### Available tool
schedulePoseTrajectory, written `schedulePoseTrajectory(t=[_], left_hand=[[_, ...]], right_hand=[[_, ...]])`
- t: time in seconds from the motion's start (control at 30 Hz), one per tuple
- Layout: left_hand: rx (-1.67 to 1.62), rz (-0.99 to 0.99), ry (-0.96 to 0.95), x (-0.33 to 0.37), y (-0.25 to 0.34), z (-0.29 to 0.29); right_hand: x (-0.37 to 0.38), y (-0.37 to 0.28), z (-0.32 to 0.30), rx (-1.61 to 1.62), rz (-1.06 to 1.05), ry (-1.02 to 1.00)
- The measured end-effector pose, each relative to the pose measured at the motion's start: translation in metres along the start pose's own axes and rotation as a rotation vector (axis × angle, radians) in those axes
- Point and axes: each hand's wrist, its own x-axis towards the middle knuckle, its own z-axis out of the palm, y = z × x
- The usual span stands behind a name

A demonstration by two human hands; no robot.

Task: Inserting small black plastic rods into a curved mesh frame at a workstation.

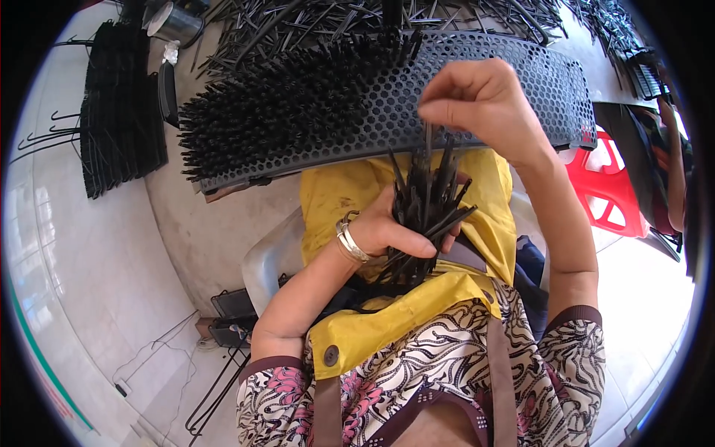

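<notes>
My left hand (381, 229) is wrapped round a loose bundle of thin black sticks (426, 201) above my lap. The bundle points away from me, its ends fanned out unevenly. Higher up and to the right, my right hand (484, 100) has thumb and forefinger pinched together on one thin dark stick (427, 138), blurred by motion. Its lower end overlaps the bundle. Just beyond is a curved dark grey perforated panel (514, 89). Black sticks (290, 104) stand packed in its left part, while its right part shows bare holes.
A heap of loose black sticks (246, 33) lies behind the panel. On the left are a dark rack with hooks (119, 112) and a metal can (176, 24). A red plastic stool (614, 186) and another person's arm (674, 164) are at the right. A yellow apron (335, 190) covers my lap.
</notes>
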Motion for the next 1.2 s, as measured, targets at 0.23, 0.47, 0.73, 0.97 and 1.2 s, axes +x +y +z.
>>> schedulePoseTrajectory(t=[0.23, 0.47, 0.73, 0.97, 1.2], left_hand=[[-0.112, -0.002, 0.08, -0.002, -0.001, -0.006], [-0.055, -0.026, 0.11, -0.001, 0.0, -0.007], [-0.057, -0.003, 0.103, -0.001, 0.001, -0.006], [-0.106, -0.009, 0.08, 0.0, 0.001, -0.007], [-0.057, -0.045, 0.17, -0.003, -0.001, -0.005]], right_hand=[[0.016, -0.004, -0.002, -0.352, -0.535, 0.903], [0.033, -0.019, 0.018, -0.736, -0.893, 0.87], [0.055, -0.001, 0.006, -0.955, -1.074, 0.498], [0.037, 0.008, 0.01, -0.819, -0.805, 0.57], [-0.021, 0.0, 0.012, -0.306, 0.067, 0.022]])
